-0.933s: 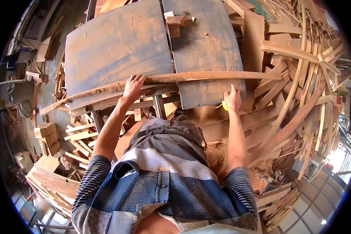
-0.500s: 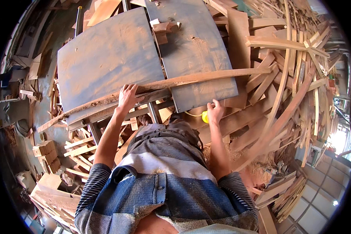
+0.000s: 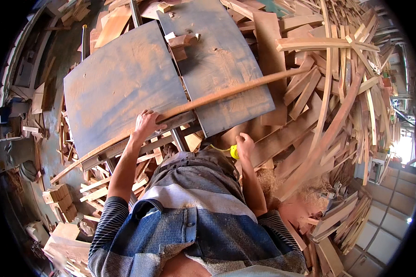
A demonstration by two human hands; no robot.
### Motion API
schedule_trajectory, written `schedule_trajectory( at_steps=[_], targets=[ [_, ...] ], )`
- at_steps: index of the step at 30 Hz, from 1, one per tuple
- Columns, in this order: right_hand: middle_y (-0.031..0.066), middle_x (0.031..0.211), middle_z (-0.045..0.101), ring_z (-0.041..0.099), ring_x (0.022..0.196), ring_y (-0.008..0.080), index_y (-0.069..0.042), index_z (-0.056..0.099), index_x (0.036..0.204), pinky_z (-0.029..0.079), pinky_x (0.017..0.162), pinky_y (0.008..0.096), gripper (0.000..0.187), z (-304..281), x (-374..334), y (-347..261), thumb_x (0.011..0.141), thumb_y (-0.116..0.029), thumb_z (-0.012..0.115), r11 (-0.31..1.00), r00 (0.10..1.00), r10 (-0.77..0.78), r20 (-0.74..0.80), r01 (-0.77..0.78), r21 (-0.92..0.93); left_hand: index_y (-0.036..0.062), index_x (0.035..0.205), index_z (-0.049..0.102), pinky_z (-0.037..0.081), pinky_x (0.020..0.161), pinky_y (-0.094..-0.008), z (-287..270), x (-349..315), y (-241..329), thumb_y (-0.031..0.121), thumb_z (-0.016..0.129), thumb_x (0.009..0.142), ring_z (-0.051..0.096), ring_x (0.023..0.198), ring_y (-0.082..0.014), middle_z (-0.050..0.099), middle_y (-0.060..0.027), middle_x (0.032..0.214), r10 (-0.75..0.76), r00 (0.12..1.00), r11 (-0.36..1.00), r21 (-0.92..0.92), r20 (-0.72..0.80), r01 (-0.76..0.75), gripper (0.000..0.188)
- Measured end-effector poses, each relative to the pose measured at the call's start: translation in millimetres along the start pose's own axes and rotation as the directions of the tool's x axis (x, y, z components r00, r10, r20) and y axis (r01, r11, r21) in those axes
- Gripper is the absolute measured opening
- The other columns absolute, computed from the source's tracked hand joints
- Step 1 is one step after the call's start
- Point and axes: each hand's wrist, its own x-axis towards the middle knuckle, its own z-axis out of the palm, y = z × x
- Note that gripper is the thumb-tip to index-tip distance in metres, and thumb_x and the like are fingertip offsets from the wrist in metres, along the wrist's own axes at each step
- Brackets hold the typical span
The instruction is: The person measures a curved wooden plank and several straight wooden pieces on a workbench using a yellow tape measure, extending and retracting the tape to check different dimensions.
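Note:
A long, slightly curved wooden strip lies slantwise over the near part of two dusty grey-blue boards. Its left end juts past the left board, and its right end reaches beyond the right board. My left hand grips the strip left of its middle, fingers over the top and thumb on the near side. Close to my waist, my right hand is closed on a yellow tape measure. A thin yellow band runs leftward from it. My palm hides part of the grip.
Small wood offcuts sit where the boards meet. Metal rails support the boards. Heaped timber strips crowd the right side; stacked blocks stand at lower left. Shavings cover the floor by my right arm.
The strip has turned, showing a smoother, narrower face, with my left hand still on it. My right hand and the tape measure have drawn back toward my body. The view has shifted slightly.

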Motion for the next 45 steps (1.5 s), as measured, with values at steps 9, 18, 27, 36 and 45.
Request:
schedule_trajectory(
  at_steps=[9,18,27,36,45],
  targets=[
    [0.0175,0.104,0.076,0.073,0.098,0.0306,-0.003,0.075,0.111,0.055,0.090,0.0393,0.037,6,-4,-1,0.082,-0.026,0.073,1.000,0.998,0.007,0.065,-0.008,0.014,0.0026,0.102,0.067,0.047,0.095,-0.0479,-3,-19,5,0.043,0.074,0.087,0.063,0.104,-0.0391,0.071,-0.0181,0.098,-0.010,1.000,0.989,-0.150,-0.022,0.006,0.044],
    [0.0139,0.097,0.077,0.074,0.091,0.0274,-0.005,0.077,0.104,0.056,0.085,0.0383,0.027,16,-4,-1,0.082,-0.021,0.075,0.999,0.996,-0.035,0.079,0.032,0.037,0.0013,0.107,0.066,0.050,0.097,-0.0476,11,-23,0,0.034,0.078,0.086,0.063,0.112,-0.0384,0.070,-0.0181,0.107,0.059,0.996,0.984,-0.164,-0.060,-0.068,0.040],
    [0.0157,0.104,0.076,0.072,0.097,0.0305,-0.004,0.076,0.109,0.055,0.089,0.0398,0.033,2,0,8,0.083,-0.025,0.075,1.000,0.998,-0.020,0.057,0.019,0.010,0.0044,0.129,0.065,0.046,0.107,-0.0446,-6,-15,-4,0.041,0.090,0.069,0.058,0.118,-0.0337,0.069,-0.0143,0.122,0.143,0.989,0.980,-0.141,0.027,-0.138,0.075],
    [0.0172,0.109,0.076,0.072,0.100,0.0312,-0.003,0.075,0.113,0.055,0.091,0.0407,0.037,-11,8,13,0.085,-0.027,0.073,0.999,0.996,0.000,0.092,-0.003,0.036,0.0088,0.127,0.068,0.053,0.095,-0.0436,-39,-69,-78,0.043,0.081,0.082,0.068,0.106,-0.0323,0.074,-0.0140,0.111,-0.102,0.987,0.981,-0.151,0.125,0.120,0.059],
    [0.0166,0.109,0.076,0.072,0.101,0.0275,-0.001,0.075,0.112,0.054,0.093,0.0375,0.034,3,6,10,0.087,-0.024,0.074,0.999,0.991,0.008,0.135,-0.002,-0.041,0.0019,0.131,0.063,0.043,0.110,-0.0472,-26,-115,-101,0.032,0.082,0.082,0.051,0.134,-0.0368,0.061,-0.0176,0.139,-0.068,0.990,0.997,-0.054,-0.121,0.062,0.060]
  ],
)
